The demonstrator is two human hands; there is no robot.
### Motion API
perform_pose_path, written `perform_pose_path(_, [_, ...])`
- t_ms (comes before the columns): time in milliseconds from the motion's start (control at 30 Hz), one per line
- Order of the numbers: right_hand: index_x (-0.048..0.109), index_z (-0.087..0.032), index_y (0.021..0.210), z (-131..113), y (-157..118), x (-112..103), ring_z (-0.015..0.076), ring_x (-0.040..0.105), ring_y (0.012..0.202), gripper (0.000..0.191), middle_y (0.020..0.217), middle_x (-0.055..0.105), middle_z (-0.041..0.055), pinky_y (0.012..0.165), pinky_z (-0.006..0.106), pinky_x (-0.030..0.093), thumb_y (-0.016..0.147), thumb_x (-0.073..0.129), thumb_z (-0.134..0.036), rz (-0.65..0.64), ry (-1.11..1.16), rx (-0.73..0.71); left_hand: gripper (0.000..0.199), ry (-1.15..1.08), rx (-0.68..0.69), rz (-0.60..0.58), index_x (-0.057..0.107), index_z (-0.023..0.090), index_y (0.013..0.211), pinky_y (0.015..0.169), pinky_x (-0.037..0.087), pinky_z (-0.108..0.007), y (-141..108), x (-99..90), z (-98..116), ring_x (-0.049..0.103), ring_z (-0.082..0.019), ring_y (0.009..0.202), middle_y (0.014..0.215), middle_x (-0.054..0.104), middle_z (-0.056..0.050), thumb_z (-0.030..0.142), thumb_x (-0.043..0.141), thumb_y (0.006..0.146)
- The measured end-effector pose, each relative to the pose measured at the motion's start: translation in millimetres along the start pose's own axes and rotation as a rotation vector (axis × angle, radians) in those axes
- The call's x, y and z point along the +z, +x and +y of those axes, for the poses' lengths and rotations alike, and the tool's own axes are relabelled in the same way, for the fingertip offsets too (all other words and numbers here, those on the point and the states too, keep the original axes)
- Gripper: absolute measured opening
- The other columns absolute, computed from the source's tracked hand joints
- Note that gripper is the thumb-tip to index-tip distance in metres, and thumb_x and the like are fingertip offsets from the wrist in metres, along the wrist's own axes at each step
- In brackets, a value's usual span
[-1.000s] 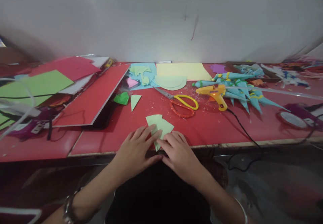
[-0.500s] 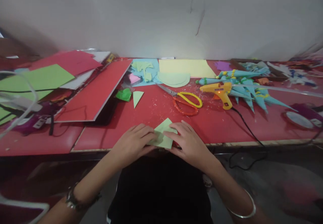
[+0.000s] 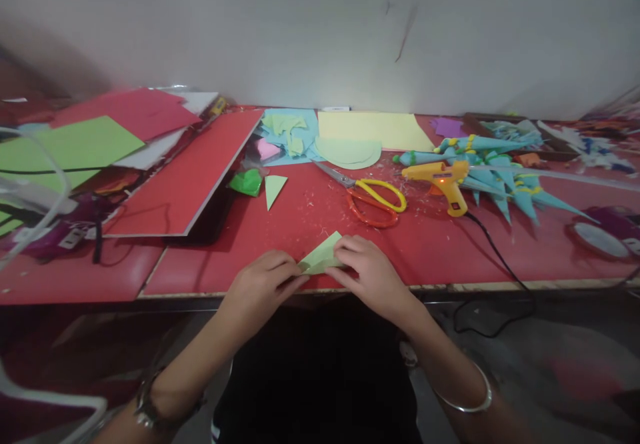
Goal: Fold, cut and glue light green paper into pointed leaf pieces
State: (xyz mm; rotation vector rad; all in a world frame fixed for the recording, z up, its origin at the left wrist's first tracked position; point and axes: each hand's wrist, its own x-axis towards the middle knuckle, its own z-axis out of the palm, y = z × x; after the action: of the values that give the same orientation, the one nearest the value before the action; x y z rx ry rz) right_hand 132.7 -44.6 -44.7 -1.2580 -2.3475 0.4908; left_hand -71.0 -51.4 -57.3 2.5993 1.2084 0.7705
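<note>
I'm watching a folded piece of pale green paper (image 3: 320, 257) being worked right at the near edge of the red surface (image 3: 295, 227), about midway along it. The paper sits between two bare hands, one peak of it pointing away toward the far edge. The left hand (image 3: 263, 287) has its thumb and forefinger closed together on the paper's left corner, so that only the tip of that corner goes in between them. The right hand (image 3: 373, 274) has its fingers bent over the paper's right side, covering that end, while the thumb lies along the lower edge nearest the body; the paper is clamped between them. The middle of the sheet and its peak show in the gap between the two hands, which stand apart from each other.

Farther in from the near edge, a small green wedge (image 3: 275, 191) lies by itself, beside a bright green packet (image 3: 246, 183). To the right of those, scissors (image 3: 349, 181) rest with their handles toward the near edge, and a yellow glue gun (image 3: 437, 176) lies beyond them, close to a heap of blue paper cones (image 3: 505, 171) toward the surface's right end.
</note>
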Motion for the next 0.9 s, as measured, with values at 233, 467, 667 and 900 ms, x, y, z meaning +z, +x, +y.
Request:
perform_pose_path(233, [0.041,-0.017,0.057,-1.9,3.8,5.1,0.012,0.044,0.069,0.03,0.072,0.05,-0.0005,0.063,0.024,0.032,0.082,0.052,-0.029,0.074,0.059,0.102,0.027,0.076,-0.078,0.006,0.057,0.016,0.064,0.059,0.039,-0.025,3.6,-6.0,0.4,0.053,-0.011,0.061,0.064,0.059,0.0,0.032,0.048,0.084])
perform_pose_path(467, [0.038,-0.018,0.054,-3.9,8.8,9.7,0.0114,0.042,0.064,0.033,0.066,0.045,-0.002,0.06,0.024,0.031,0.079,0.056,-0.029,0.11,0.002,0.161,0.031,0.176,-0.167,-0.043,0.055,0.017,0.058,0.061,0.032,-0.028,7.0,-12.1,0.7,0.05,-0.011,0.056,0.055,0.056,0.003,0.037,0.051,0.081])
perform_pose_path(667, [0.044,-0.018,0.056,-2.3,8.3,12.8,0.0125,0.044,0.065,0.027,0.068,0.048,-0.0004,0.061,0.025,0.033,0.079,0.055,-0.027,0.122,-0.045,0.171,0.038,0.229,-0.181,-0.051,0.048,0.017,0.052,0.059,0.032,-0.027,6.1,-11.8,-3.5,0.044,-0.01,0.05,0.047,0.047,0.005,0.041,0.049,0.081])
perform_pose_path(900, [0.045,-0.018,0.057,-4.0,7.3,14.4,0.0136,0.044,0.064,0.025,0.069,0.05,0.0008,0.059,0.026,0.033,0.079,0.056,-0.026,0.132,-0.11,0.199,0.036,0.208,-0.256,-0.135,0.045,0.017,0.053,0.057,0.032,-0.026,4.5,-16.3,-5.6,0.042,-0.01,0.051,0.049,0.045,0.005,0.041,0.051,0.08])
